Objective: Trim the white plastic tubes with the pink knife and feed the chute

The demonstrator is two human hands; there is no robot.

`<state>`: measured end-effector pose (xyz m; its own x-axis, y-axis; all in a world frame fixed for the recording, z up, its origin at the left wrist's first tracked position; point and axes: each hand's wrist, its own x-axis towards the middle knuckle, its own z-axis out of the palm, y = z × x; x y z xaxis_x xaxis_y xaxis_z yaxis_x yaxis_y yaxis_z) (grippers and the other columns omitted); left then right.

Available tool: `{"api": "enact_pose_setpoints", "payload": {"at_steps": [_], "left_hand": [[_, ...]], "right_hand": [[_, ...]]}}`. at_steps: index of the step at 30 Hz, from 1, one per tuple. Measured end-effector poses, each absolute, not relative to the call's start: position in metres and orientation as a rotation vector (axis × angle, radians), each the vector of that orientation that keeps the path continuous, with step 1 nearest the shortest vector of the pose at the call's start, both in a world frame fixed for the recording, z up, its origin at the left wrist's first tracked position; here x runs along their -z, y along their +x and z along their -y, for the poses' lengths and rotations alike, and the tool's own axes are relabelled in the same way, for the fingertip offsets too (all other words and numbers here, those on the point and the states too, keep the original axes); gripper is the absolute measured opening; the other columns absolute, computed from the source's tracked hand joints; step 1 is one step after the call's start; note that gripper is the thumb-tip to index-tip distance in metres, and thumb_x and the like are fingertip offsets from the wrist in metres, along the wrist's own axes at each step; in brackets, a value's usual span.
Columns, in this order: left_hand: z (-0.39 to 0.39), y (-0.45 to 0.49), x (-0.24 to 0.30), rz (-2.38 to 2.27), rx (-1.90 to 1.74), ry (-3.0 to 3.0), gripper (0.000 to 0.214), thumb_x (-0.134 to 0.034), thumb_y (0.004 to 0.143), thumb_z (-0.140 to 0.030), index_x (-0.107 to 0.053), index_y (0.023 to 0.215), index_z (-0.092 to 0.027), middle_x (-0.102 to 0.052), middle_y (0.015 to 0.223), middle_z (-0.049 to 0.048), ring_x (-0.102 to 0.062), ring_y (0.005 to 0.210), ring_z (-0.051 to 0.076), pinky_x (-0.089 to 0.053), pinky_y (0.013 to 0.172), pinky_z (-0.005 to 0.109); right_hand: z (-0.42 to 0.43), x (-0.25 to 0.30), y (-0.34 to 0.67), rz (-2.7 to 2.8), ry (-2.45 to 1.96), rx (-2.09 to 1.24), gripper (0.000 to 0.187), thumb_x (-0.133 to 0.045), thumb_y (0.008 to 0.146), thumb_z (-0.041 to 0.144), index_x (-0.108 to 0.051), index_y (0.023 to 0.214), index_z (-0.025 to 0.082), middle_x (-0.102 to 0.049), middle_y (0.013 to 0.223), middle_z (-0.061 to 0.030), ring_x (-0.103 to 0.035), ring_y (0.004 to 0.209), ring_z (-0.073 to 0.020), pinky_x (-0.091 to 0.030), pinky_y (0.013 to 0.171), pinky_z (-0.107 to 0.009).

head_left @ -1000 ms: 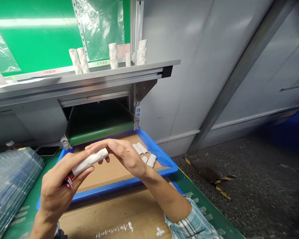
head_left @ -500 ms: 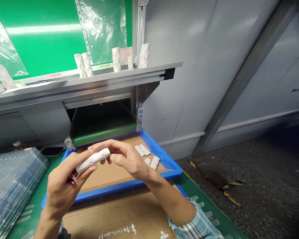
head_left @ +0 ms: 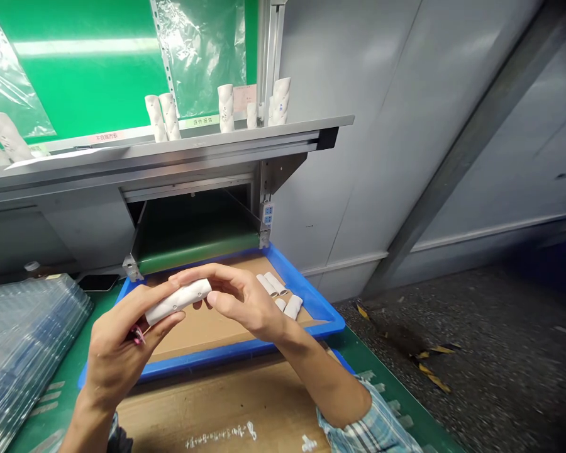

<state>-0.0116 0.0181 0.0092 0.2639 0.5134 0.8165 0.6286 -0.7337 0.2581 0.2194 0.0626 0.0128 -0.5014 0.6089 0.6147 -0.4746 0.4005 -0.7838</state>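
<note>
A white tube (head_left: 178, 302) with small round holes along its side is held level in front of me, above the blue tray. My left hand (head_left: 122, 336) grips its near end between thumb and fingers. A small pink object (head_left: 138, 335) is tucked in the left palm; its kind cannot be made out. At the tube's right end, my right hand (head_left: 245, 302) is curled, its fingers behind the tube and its thumb against the end. Several more white tubes (head_left: 292, 307) lie at the tray's right side.
The blue tray (head_left: 327, 318), lined with cardboard, stands below a green conveyor belt (head_left: 198, 250). Clear plastic trays (head_left: 28, 352) are stacked left, beside a phone (head_left: 99, 283). Several white tubes (head_left: 226, 108) stand on the metal shelf (head_left: 193, 151). Cardboard (head_left: 207, 409) lies nearest me.
The camera view has shifted slightly. Both hands keep nearly the same hold, and the tube has moved a few pixels to the right.
</note>
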Motion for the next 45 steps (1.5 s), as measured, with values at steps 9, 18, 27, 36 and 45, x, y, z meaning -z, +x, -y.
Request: {"api": "enact_pose_setpoints", "payload": {"at_steps": [9,18,27,36,45], "left_hand": [[-0.019,-0.013,-0.01,1.087,1.483,-2.449,0.034,-0.08,0.102,-0.029,-0.074,0.135,-0.031,-0.079,0.11,-0.0014,-0.07,0.085,0.009,-0.053,0.081,0.015],[-0.018,-0.015,-0.01,1.121,1.527,-2.45,0.032,-0.079,0.102,-0.036,-0.075,0.134,-0.033,-0.082,0.117,-0.001,-0.074,0.089,0.011,-0.057,0.083,0.016],[-0.021,-0.013,-0.009,1.261,1.509,-2.401,0.032,-0.076,0.103,-0.045,-0.074,0.132,-0.031,-0.08,0.118,0.0012,-0.073,0.089,0.015,-0.057,0.079,0.021],[-0.003,-0.018,-0.017,1.323,1.303,-2.214,0.037,-0.046,0.118,-0.037,-0.061,0.151,-0.027,-0.073,0.101,0.0002,-0.069,0.082,0.013,-0.053,0.082,0.024],[-0.001,-0.005,-0.013,1.173,0.941,-2.074,0.035,-0.055,0.116,-0.043,-0.069,0.135,-0.018,-0.084,0.103,0.0006,-0.078,0.074,0.016,-0.045,0.065,0.031]], "right_hand": [[-0.065,-0.012,0.218,1.632,-0.13,-1.302,0.037,-0.063,0.092,0.015,-0.081,0.124,0.02,-0.081,0.131,-0.0081,-0.07,0.094,-0.0166,-0.059,0.088,-0.031],[-0.062,-0.014,0.22,1.667,-0.122,-1.293,0.035,-0.065,0.099,0.026,-0.079,0.13,0.019,-0.08,0.132,-0.0102,-0.07,0.095,-0.0177,-0.06,0.089,-0.032],[-0.063,-0.007,0.215,1.71,-0.255,-1.116,0.038,-0.072,0.096,0.021,-0.074,0.133,0.024,-0.079,0.131,-0.0073,-0.074,0.1,-0.018,-0.062,0.089,-0.032],[-0.061,-0.005,0.213,1.699,-0.448,-0.632,0.028,-0.068,0.094,0.013,-0.075,0.118,0.024,-0.082,0.112,-0.0043,-0.077,0.09,-0.0179,-0.066,0.081,-0.033],[-0.062,0.002,0.212,1.847,-0.434,-0.365,0.033,-0.066,0.093,0.01,-0.07,0.123,0.025,-0.081,0.114,-0.0048,-0.077,0.103,-0.0212,-0.064,0.087,-0.035]]}}
